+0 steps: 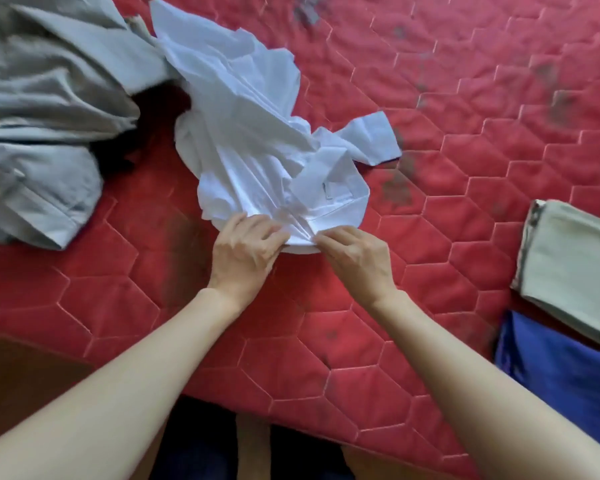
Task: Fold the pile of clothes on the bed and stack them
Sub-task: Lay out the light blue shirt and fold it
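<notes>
Here, shirt [257, 133]: crumpled mid-bed [465, 168], near front edge
Left hand [246, 247]: hem is pinched
Right hand [355, 254]: hem is pinched alongside
Handling: light, limp; best taken at corners

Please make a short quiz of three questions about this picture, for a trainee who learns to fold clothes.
1. True or false: both hands hold the near edge of the white shirt.
2. Which folded item lies nearest the right edge of the red mattress? A) pale green cloth B) black towel C) yellow sock
3. Fill in: the grey garment lies to the ___ of the white shirt.

Key
1. True: the left hand and the right hand pinch its near edge.
2. A: the pale green cloth lies there, beside a blue cloth.
3. left
</notes>
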Tool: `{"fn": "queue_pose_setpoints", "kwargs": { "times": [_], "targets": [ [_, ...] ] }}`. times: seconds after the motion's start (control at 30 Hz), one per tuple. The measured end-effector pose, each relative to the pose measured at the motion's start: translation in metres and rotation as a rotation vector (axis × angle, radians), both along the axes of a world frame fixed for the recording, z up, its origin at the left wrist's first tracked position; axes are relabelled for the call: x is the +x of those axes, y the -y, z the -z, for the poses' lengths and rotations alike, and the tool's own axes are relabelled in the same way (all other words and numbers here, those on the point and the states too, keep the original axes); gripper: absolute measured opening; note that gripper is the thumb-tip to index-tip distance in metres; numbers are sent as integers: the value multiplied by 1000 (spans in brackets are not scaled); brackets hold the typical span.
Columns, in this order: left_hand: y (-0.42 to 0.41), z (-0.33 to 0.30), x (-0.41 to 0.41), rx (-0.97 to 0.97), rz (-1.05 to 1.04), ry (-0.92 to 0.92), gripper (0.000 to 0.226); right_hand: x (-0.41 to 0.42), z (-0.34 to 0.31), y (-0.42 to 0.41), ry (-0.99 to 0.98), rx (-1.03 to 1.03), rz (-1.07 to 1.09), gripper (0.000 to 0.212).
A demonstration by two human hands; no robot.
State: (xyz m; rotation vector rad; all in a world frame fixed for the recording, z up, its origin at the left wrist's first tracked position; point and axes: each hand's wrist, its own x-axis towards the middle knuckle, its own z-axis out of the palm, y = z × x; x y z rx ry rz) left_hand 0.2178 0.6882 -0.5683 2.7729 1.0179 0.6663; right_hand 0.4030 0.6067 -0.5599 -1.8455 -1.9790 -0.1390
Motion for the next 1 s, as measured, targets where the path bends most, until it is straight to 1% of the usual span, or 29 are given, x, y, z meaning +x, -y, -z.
{"fn": "queue_pose_setpoints", "kwargs": {
  "times": [0.1, 0.2, 0.33, 0.43, 0.5, 0.57, 0.6, 0.7, 0.8, 0.9, 0.97, 1.0],
  "targets": [
    [59, 12, 7, 15, -51, -8, 16, 5, 16, 59, -12, -14, 3, 22],
    [109, 20, 12, 3, -90, 15, 14, 7, 24, 103, -49, -23, 23, 24],
    [162, 21, 14, -37, -104, 25, 10, 7, 25, 156, -116, 20, 85, 25],
    [194, 25, 16, -72, -77, -29, 10, 4, 34, 194, -164, 16, 123, 24],
    [202, 30, 15, -99, -79, -104, 16, 2, 41, 208, -197, -7, 158, 24],
    [200, 32, 14, -112, -80, -175, 22, 0, 44, 214, -226, -58, 197, 22],
    [196, 31, 15, -108, -69, -180, 23, 1, 44, 215, -239, -81, 220, 19],
    [175, 16, 21, -52, -27, -100, 25, 3, 38, 208, -299, -136, 350, 11],
    [137, -4, 36, 27, 12, -25, 25, 8, 30, 190, -417, -216, 559, 28],
    [90, -17, 63, 30, 74, -10, 32, 18, 23, 163, -651, -327, 706, 43],
    [64, -17, 85, -7, 115, -94, 44, 23, 21, 144, -851, -448, 752, 59],
    [54, -18, 97, -73, 129, -178, 54, 26, 23, 134, -931, -500, 779, 64]
  ]
}}
